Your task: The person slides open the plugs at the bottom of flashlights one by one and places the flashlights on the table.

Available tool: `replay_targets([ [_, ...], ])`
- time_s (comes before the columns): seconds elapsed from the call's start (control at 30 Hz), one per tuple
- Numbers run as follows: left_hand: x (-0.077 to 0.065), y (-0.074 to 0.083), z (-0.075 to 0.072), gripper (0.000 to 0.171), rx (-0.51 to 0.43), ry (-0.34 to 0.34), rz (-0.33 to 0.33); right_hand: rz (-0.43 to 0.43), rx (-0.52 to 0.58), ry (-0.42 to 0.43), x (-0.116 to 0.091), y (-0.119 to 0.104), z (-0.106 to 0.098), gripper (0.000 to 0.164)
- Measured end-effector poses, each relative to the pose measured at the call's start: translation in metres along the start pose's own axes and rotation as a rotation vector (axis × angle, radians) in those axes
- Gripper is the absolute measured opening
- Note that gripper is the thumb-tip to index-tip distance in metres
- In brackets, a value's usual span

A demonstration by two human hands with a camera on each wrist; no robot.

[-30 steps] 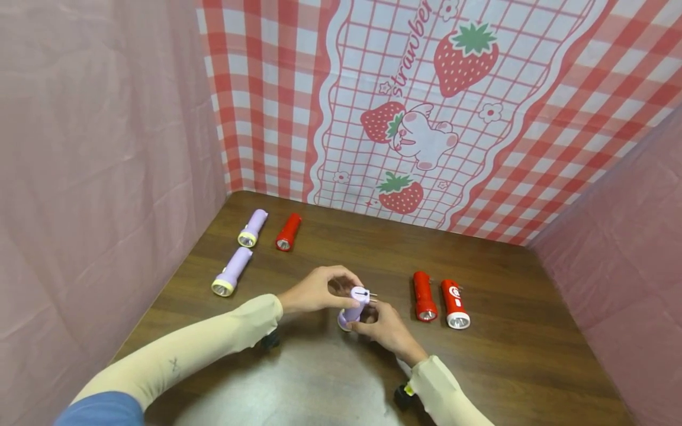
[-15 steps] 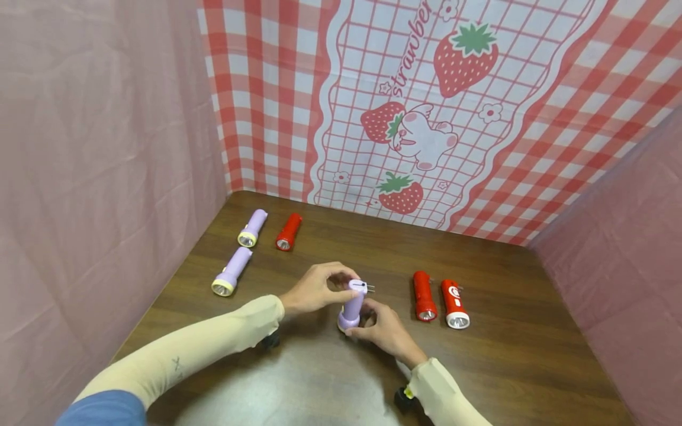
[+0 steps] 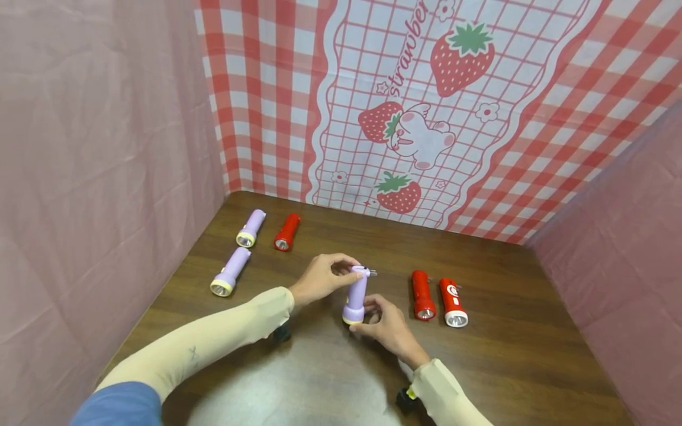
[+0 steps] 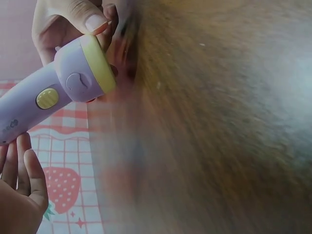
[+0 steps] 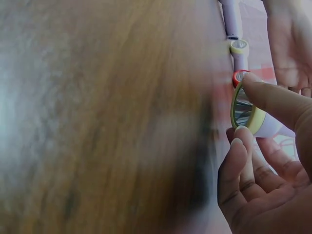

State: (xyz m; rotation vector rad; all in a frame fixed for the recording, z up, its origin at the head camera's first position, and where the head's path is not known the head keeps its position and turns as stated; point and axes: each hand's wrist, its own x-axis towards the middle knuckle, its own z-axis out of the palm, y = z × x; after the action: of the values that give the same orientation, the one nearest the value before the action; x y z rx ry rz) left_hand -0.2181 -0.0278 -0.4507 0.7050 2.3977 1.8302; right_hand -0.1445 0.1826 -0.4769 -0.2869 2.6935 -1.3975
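A lilac flashlight (image 3: 356, 297) with a pale yellow rim stands between both hands, lens end down, two metal plug prongs (image 3: 372, 273) sticking out sideways at its tail. My left hand (image 3: 326, 278) holds the tail end between thumb and fingers. Lower down, my right hand (image 3: 391, 328) grips the lens end, its thumb at the yellow rim. The left wrist view shows a yellow switch (image 4: 47, 98) on the flashlight's side. In the right wrist view the reflector (image 5: 243, 109) shows inside the rim, with thumb and fingertips on either side.
Two more lilac flashlights (image 3: 231, 272) (image 3: 251, 228) lie at the left, beside a red flashlight (image 3: 288, 232). To the right lie a red flashlight (image 3: 423, 296) and a red one with a white rim (image 3: 454, 303). A strawberry-print cloth (image 3: 394, 118) hangs behind the wooden table (image 3: 506, 355).
The lilac flashlight has swung from tilting toward the camera to showing its side, its tail moving away. My left hand moved away with the tail; my right stayed at the lens end.
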Motion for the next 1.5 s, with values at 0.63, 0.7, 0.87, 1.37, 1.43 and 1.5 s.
replay_targets([
  [0.63, 0.040, -0.006, 0.029, 0.035, 0.010, 0.039, -0.095, 0.058, -0.053, 0.119, 0.001, 0.005, -0.022, 0.049],
  [0.7, 0.044, -0.006, 0.031, 0.035, 0.007, 0.031, -0.103, 0.062, -0.055, 0.120, 0.002, 0.005, -0.024, 0.049],
  [0.87, 0.050, -0.006, 0.038, 0.035, 0.022, 0.023, -0.124, 0.073, -0.060, 0.128, 0.001, 0.007, -0.027, 0.050],
  [1.37, 0.063, -0.011, 0.052, 0.035, 0.080, 0.020, -0.188, 0.157, -0.055, 0.153, 0.001, 0.013, -0.037, 0.045],
  [1.43, 0.066, -0.011, 0.053, 0.035, 0.083, 0.018, -0.195, 0.177, -0.049, 0.155, 0.001, 0.014, -0.039, 0.044],
  [1.5, 0.070, -0.012, 0.055, 0.034, 0.082, 0.014, -0.202, 0.191, -0.049, 0.158, 0.002, 0.013, -0.041, 0.045],
])
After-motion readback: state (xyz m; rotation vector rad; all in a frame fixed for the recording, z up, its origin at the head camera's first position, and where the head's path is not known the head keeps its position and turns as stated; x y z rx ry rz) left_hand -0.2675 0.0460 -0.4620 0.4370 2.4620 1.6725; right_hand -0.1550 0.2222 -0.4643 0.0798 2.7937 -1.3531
